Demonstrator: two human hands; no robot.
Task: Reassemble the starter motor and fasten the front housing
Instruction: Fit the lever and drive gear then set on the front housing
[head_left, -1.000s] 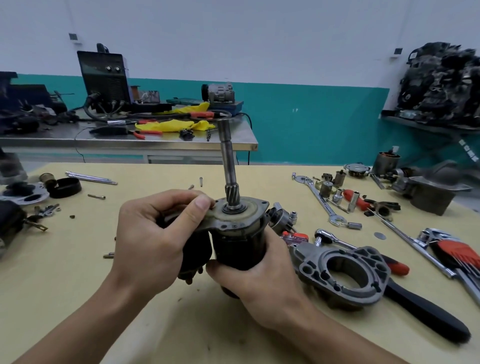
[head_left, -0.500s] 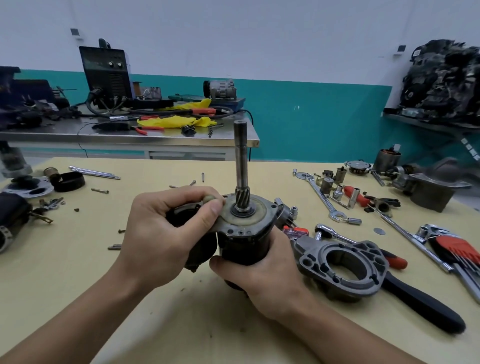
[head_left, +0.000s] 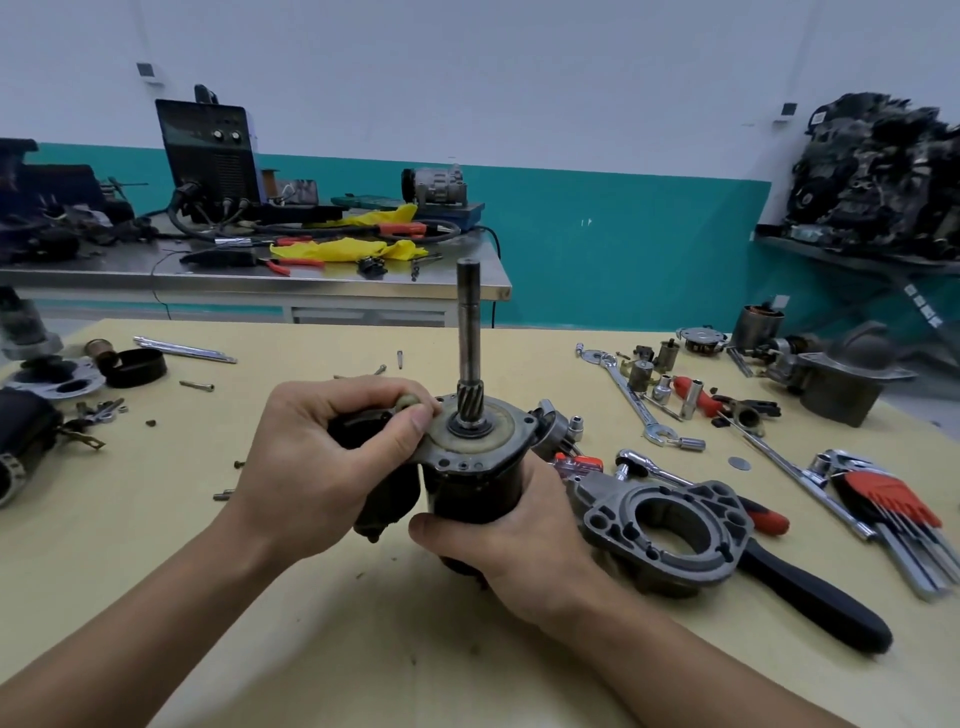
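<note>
Since half a second ago, the left thumb and forefinger have shifted slightly along the motor's plate edge, and a small tan rounded piece (head_left: 407, 401) now shows between them; the motor itself has stayed upright in much the same place.

Head view: both bare forearms reach in from the bottom of the frame and meet at the centre of a pale yellow wooden workbench (head_left: 311, 623). The left hand (head_left: 322, 467) comes from the lower left, knuckles up, fingers curled over the dark smaller cylinder on the motor's left side, thumb and forefinger pinched closed on the tan piece at the plate's left rim. The right hand (head_left: 519, 540) comes from the lower right, wrapped closed around the lower part of the black cylindrical starter motor body (head_left: 475, 488), thumb across the front, fingers hidden behind.

The motor stands upright between the two hands, its base hidden by the right hand. On top sits a grey metal end plate with screw holes (head_left: 480, 441), facing up above the right-hand grip. From its centre rises a steel shaft with a helical gear at its foot (head_left: 468, 332), vertical and clear of both hands.

The cast grey aluminium front housing with a large round opening (head_left: 670, 525) lies flat on the bench just right of the right hand, apart from the motor. Touching its right side is a black-handled tool (head_left: 810, 597). Farther right lie a red-holdered set of hex keys (head_left: 893, 499) and a silver combination spanner (head_left: 628, 400).
</note>
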